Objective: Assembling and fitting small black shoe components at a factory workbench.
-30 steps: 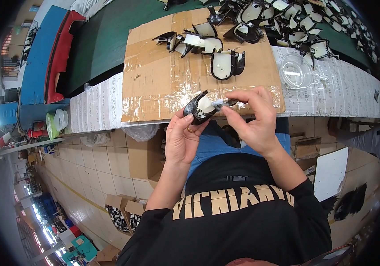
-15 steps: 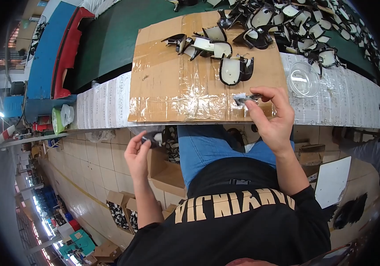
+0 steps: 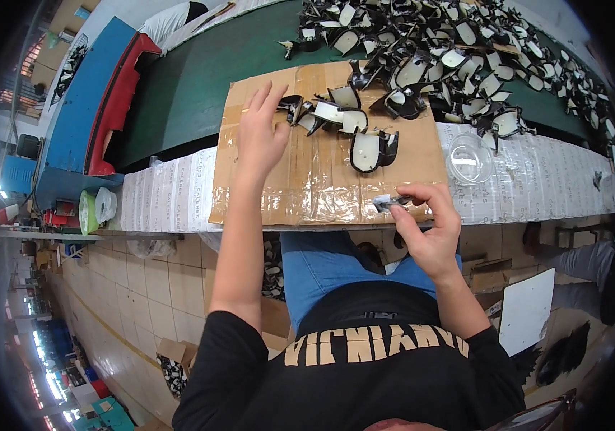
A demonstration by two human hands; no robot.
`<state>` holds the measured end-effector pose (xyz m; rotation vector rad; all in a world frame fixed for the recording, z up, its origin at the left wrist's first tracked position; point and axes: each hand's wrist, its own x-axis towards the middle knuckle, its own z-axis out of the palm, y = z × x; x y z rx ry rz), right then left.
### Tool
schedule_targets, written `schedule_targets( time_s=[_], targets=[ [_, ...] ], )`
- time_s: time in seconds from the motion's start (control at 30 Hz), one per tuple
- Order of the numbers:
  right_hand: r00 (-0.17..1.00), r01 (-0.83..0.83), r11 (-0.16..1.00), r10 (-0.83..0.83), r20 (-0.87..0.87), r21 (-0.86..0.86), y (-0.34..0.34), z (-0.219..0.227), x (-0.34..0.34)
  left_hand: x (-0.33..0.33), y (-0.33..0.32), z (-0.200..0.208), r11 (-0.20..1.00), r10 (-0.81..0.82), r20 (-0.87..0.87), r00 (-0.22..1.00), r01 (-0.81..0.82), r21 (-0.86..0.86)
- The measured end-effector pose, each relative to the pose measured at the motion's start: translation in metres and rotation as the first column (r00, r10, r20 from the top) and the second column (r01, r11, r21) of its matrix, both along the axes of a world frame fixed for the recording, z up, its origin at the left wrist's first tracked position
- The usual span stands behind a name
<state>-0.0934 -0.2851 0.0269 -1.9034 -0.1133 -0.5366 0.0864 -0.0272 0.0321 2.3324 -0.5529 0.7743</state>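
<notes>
My left hand (image 3: pixel 258 133) reaches over the tape-covered cardboard sheet (image 3: pixel 250 194), fingers stretched out and apart, with nothing visible in it. Its fingertips are close to the leftmost of several curved black pieces (image 3: pixel 290 109); whether they touch it I cannot tell. These pieces have cream inner faces, and the nearest one (image 3: pixel 366 152) lies by itself toward the front. Near the front edge of the cardboard, my right hand (image 3: pixel 429 228) pinches a small dark tool (image 3: pixel 398 200) between thumb and forefinger. The tool's pale, shiny end points left; its exact kind is unclear.
A big heap of similar black pieces (image 3: pixel 458 61) spreads over the green bench surface (image 3: pixel 185 100) behind. To the right of the cardboard stands a clear round tub (image 3: pixel 470 159). Open cartons (image 3: pixel 178 352) with black pieces stand on the floor at left. Another person's legs (image 3: pixel 584 266) show at right.
My left hand has let go of a black piece it held below the bench edge, and has moved up over the cardboard. The right hand keeps its pinch on the tool. The view has shifted.
</notes>
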Motion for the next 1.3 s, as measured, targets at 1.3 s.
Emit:
schedule_targets(
  time_s=[1.3],
  targets=[
    [0.970,-0.141,0.990,0.139,0.199,-0.003,0.013,0.009,0.004,-0.168,-0.045,-0.031,0.074,-0.817,-0.266,0.511,-0.366,-0.928]
  ],
)
